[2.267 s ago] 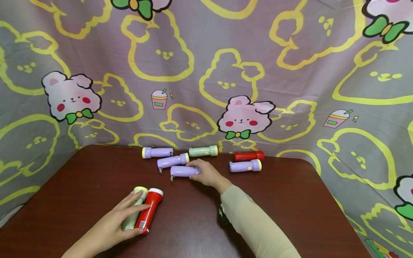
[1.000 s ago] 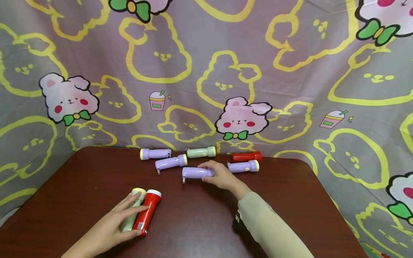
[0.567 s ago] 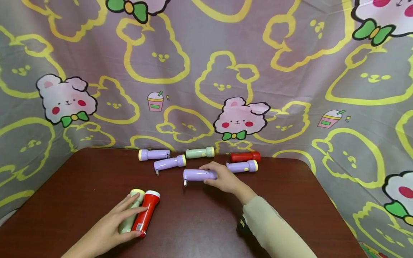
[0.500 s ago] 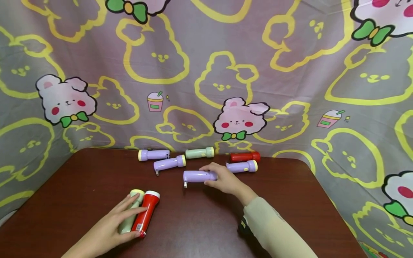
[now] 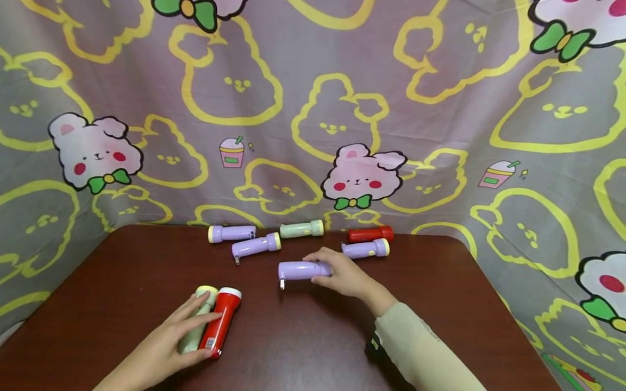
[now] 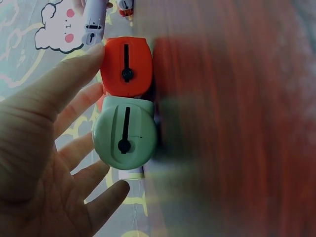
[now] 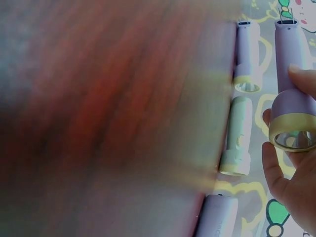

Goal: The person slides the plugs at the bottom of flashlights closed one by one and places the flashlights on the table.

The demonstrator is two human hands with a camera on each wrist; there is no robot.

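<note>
In the head view my right hand (image 5: 344, 273) grips a purple flashlight (image 5: 298, 270) by its head end, above the table; a metal plug (image 5: 282, 284) folds down from its tail. The right wrist view shows the purple flashlight's yellow rim (image 7: 296, 122) and my thumb along its body. My left hand (image 5: 171, 328) lies over a green flashlight (image 5: 193, 334) and a red flashlight (image 5: 222, 323), side by side at the near left. Its thumb touches the red one's tail, and in the left wrist view its other fingers (image 6: 81, 148) spread fairly straight beside both.
Along the table's back edge lie two purple flashlights (image 5: 232, 233), a green flashlight (image 5: 301, 229), a red flashlight (image 5: 370, 234) and, close to my right hand, another purple flashlight (image 5: 365, 249). A patterned curtain (image 5: 274, 98) hangs behind the brown table (image 5: 293, 336).
My right hand has carried the purple flashlight rightward and nearer, away from the purple one it lay beside; lately it drifts slightly toward me. My left hand keeps its place on the two flashlights.
</note>
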